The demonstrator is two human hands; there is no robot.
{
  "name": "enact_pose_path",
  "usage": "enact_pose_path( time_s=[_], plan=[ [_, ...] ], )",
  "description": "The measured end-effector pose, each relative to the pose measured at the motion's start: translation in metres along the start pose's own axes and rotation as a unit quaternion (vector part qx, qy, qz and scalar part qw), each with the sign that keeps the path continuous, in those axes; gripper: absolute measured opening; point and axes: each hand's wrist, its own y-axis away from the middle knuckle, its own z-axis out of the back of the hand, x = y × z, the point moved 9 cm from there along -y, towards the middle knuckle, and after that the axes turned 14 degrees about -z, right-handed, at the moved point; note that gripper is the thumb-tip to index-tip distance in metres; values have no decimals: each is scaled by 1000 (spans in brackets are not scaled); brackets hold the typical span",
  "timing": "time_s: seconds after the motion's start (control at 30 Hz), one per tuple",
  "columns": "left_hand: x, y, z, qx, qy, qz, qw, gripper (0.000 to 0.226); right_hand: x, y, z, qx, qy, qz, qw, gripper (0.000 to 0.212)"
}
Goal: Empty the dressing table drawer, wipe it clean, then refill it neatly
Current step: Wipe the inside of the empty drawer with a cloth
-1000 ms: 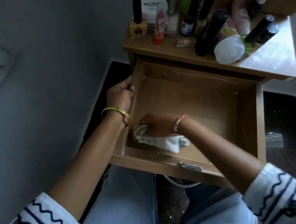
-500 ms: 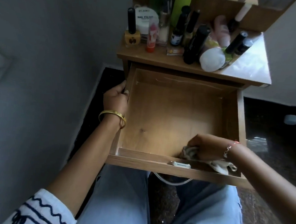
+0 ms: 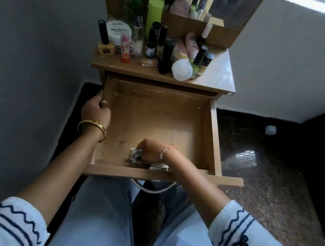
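Head view: the right hand (image 3: 150, 150) grips a crumpled cloth (image 3: 135, 155) and presses it on the floor of the open drawer (image 3: 212, 138), close to the front wall. The left hand (image 3: 95, 108) holds the drawer's side wall, fingers curled over its rim. Beyond both hands, bottles (image 3: 165, 55) crowd the counter (image 3: 215, 76).
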Motion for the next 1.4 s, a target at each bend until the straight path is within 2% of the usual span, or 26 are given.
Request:
enact_pose_path(
  time_s=[0.13, 0.2, 0.27, 0.37, 0.4, 0.47, 0.53, 0.57, 0.67, 0.8, 0.97, 1.03, 1.1, 1.17, 1.23, 1.33, 1.4],
  plan=[
    [-2, 1, 1, 3, -17, -7, 1000, 42, -86, 6, 13, 31, 123, -127, 984, 31],
    [-2, 1, 0, 7, -16, -7, 1000, 41, -96, 9, 11, 60, 186, -155, 968, 30],
    [-3, 1, 1, 8, -17, -3, 1000, 41, -86, 16, 9, 52, 296, -165, 939, 32],
    [-4, 1, 2, 9, -18, -6, 1000, 41, -70, 15, 20, -38, 448, -160, 879, 42],
    [-4, 1, 3, 7, -14, -4, 1000, 42, -68, 10, 31, -82, 466, -155, 867, 41],
    [-2, 1, 3, 6, -11, 1, 1000, 42, -63, -8, 64, -224, 483, -87, 842, 35],
    [-3, 2, 2, 8, -11, 3, 1000, 42, -84, -22, 79, -252, 485, -77, 834, 22],
    [-4, 3, 2, 8, -9, 6, 1000, 42, -95, -34, 87, -279, 472, -55, 834, 17],
    [-3, 4, 4, 0, 3, 19, 1000, 42, -97, -8, 104, -273, 455, -108, 840, 15],
    [-2, 4, 3, -5, 11, 17, 1000, 41, -90, 3, 63, -185, 435, -39, 880, 27],
    [0, 4, 4, -1, 15, 19, 1000, 40, -101, 6, 15, -12, 376, -118, 919, 29],
    [-1, 3, 6, -1, 14, 18, 1000, 40, -106, 12, 26, -7, 289, -166, 943, 31],
    [-2, 4, 8, -1, 7, 25, 1000, 41, -118, 18, 58, -48, 179, -221, 958, 33],
    [-2, 4, 7, -3, 1, 25, 1000, 41, -124, 10, 92, -82, 123, -231, 962, 37],
    [-1, 3, 6, -3, -1, 25, 1000, 41, -113, -10, 108, -78, 95, -193, 974, 38],
    [-1, 2, 6, 1, -7, 23, 1000, 41, -88, -23, 110, -94, 181, -120, 972, 32],
    [-3, 3, 6, 2, -4, 25, 1000, 41, -79, -13, 105, -150, 309, -92, 935, 26]
  ],
)
